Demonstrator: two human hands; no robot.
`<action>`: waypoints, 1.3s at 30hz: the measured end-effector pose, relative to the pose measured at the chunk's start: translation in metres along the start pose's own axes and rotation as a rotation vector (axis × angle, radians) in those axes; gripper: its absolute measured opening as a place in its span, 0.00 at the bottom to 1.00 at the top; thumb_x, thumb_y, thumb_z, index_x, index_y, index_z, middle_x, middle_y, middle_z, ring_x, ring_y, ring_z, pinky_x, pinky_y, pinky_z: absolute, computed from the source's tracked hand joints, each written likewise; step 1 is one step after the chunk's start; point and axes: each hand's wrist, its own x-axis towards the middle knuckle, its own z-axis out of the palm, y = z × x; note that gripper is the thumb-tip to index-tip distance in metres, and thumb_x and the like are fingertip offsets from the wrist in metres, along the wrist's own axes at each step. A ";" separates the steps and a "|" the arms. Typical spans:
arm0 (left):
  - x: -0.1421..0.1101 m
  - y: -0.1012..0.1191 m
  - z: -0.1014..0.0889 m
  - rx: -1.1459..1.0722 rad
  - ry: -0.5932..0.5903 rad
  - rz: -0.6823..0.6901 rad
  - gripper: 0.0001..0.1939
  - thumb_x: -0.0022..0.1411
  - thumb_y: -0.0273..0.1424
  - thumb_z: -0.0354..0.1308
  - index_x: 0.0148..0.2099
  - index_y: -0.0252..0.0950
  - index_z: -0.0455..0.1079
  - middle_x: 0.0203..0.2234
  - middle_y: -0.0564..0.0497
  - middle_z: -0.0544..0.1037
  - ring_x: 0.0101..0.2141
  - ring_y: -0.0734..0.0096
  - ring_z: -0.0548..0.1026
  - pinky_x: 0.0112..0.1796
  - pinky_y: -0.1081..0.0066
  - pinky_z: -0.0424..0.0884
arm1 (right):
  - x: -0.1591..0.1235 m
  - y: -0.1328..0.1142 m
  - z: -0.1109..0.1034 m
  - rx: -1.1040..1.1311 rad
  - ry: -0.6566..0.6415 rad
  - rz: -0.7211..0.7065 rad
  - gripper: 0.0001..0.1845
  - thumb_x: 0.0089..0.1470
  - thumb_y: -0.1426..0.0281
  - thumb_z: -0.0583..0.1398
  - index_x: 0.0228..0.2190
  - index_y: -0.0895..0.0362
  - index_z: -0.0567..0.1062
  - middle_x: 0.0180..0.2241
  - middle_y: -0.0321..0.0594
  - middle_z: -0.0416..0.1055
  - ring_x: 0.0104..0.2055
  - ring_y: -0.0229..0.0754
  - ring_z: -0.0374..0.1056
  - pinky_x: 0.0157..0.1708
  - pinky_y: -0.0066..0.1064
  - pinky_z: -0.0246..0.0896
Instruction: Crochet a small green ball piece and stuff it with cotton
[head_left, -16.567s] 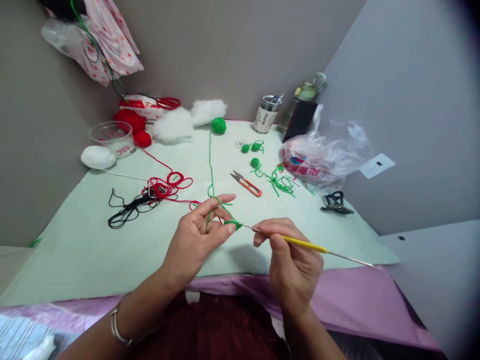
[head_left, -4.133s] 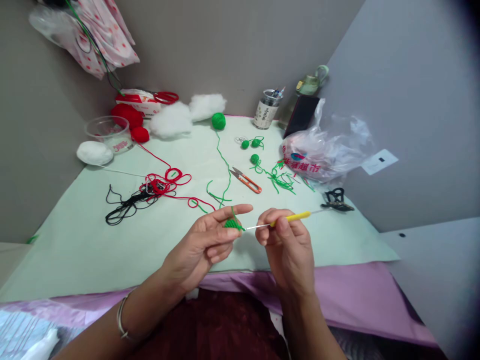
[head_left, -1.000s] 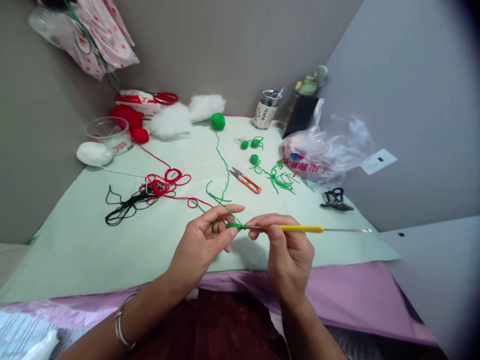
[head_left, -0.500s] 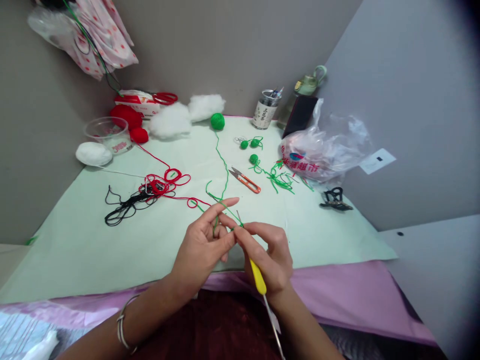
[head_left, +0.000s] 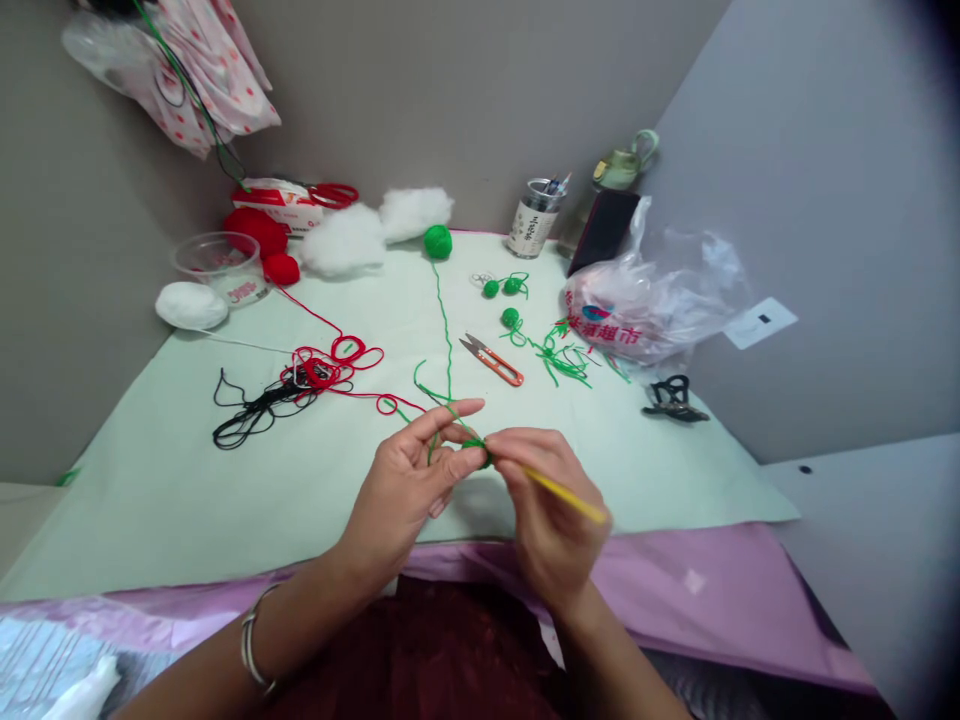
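- Pinching the small green crochet piece point(head_left: 475, 442) between thumb and finger, the left hand point(head_left: 405, 482) holds it above the tabletop's point(head_left: 255, 520) near edge.
- Right hand point(head_left: 546, 525) closes around the yellow-handled crochet hook point(head_left: 567, 494), beside the piece.
- Likely light, soft, stretchy; best held by finished stitches.

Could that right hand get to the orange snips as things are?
Probably yes: the orange snips lie uncovered on the table ahead of the right hand, though it holds a yellow-handled tool and might have to set that down first.
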 end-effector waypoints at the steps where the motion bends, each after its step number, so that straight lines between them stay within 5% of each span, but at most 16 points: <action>1: 0.000 0.000 0.000 -0.035 -0.005 -0.025 0.24 0.57 0.32 0.77 0.56 0.41 0.82 0.30 0.58 0.72 0.18 0.90 0.56 0.18 0.82 0.52 | -0.002 0.000 -0.001 -0.092 -0.012 -0.091 0.17 0.64 0.79 0.63 0.49 0.49 0.83 0.43 0.41 0.82 0.43 0.41 0.78 0.41 0.32 0.75; 3: 0.002 0.002 0.000 -0.117 -0.043 -0.120 0.22 0.58 0.31 0.76 0.55 0.38 0.83 0.23 0.61 0.65 0.17 0.90 0.52 0.18 0.82 0.51 | -0.004 0.000 -0.003 -0.189 -0.025 -0.192 0.19 0.63 0.80 0.64 0.51 0.49 0.83 0.46 0.44 0.81 0.45 0.43 0.78 0.43 0.34 0.76; 6: 0.005 0.007 -0.002 -0.203 -0.084 -0.201 0.16 0.59 0.30 0.75 0.50 0.34 0.84 0.21 0.63 0.60 0.17 0.89 0.48 0.18 0.83 0.50 | 0.001 -0.001 -0.006 -0.040 0.048 -0.051 0.14 0.66 0.78 0.62 0.47 0.50 0.83 0.39 0.41 0.81 0.39 0.42 0.77 0.38 0.34 0.75; 9: 0.005 0.007 -0.002 -0.162 -0.057 -0.115 0.16 0.57 0.29 0.76 0.49 0.37 0.85 0.26 0.59 0.68 0.18 0.90 0.54 0.19 0.82 0.54 | 0.007 -0.002 -0.005 0.210 0.104 0.177 0.10 0.68 0.72 0.60 0.39 0.51 0.83 0.32 0.38 0.78 0.31 0.40 0.73 0.32 0.33 0.71; 14: 0.001 0.000 0.000 0.066 -0.092 -0.020 0.16 0.63 0.34 0.72 0.54 0.42 0.83 0.27 0.57 0.74 0.22 0.83 0.69 0.28 0.77 0.65 | 0.009 0.003 -0.002 0.334 0.057 0.305 0.08 0.67 0.68 0.63 0.39 0.51 0.85 0.34 0.38 0.80 0.33 0.38 0.73 0.34 0.31 0.71; 20: 0.000 0.004 -0.006 0.112 -0.080 -0.014 0.16 0.62 0.35 0.72 0.52 0.42 0.83 0.32 0.56 0.72 0.23 0.82 0.67 0.28 0.75 0.64 | 0.011 0.006 -0.004 0.524 0.076 0.411 0.11 0.69 0.64 0.62 0.37 0.54 0.82 0.33 0.38 0.80 0.30 0.37 0.74 0.32 0.29 0.73; 26: 0.000 0.007 -0.005 0.248 -0.017 0.082 0.17 0.60 0.31 0.72 0.52 0.42 0.83 0.30 0.56 0.71 0.26 0.78 0.65 0.28 0.75 0.64 | 0.010 -0.003 -0.010 0.282 0.018 0.292 0.11 0.71 0.68 0.58 0.39 0.54 0.81 0.35 0.39 0.81 0.32 0.39 0.76 0.34 0.32 0.74; 31: -0.004 0.005 0.001 0.360 0.084 0.175 0.17 0.59 0.27 0.72 0.52 0.40 0.82 0.29 0.57 0.71 0.24 0.81 0.63 0.28 0.76 0.63 | 0.003 -0.005 -0.009 0.002 -0.028 -0.062 0.14 0.69 0.77 0.57 0.48 0.51 0.79 0.37 0.40 0.81 0.37 0.42 0.78 0.37 0.35 0.75; 36: 0.000 0.003 0.000 0.038 -0.062 -0.086 0.29 0.57 0.33 0.75 0.61 0.38 0.76 0.24 0.61 0.67 0.16 0.86 0.51 0.17 0.78 0.49 | -0.001 0.001 -0.009 -0.317 -0.060 -0.278 0.18 0.65 0.77 0.62 0.52 0.47 0.81 0.44 0.45 0.81 0.44 0.46 0.79 0.38 0.36 0.77; 39: 0.004 0.009 -0.003 -0.113 -0.115 -0.193 0.24 0.59 0.32 0.74 0.57 0.34 0.79 0.18 0.65 0.58 0.16 0.87 0.44 0.17 0.80 0.46 | 0.003 0.001 -0.009 -0.087 0.025 -0.105 0.14 0.67 0.76 0.60 0.46 0.49 0.83 0.39 0.42 0.81 0.40 0.45 0.78 0.36 0.36 0.75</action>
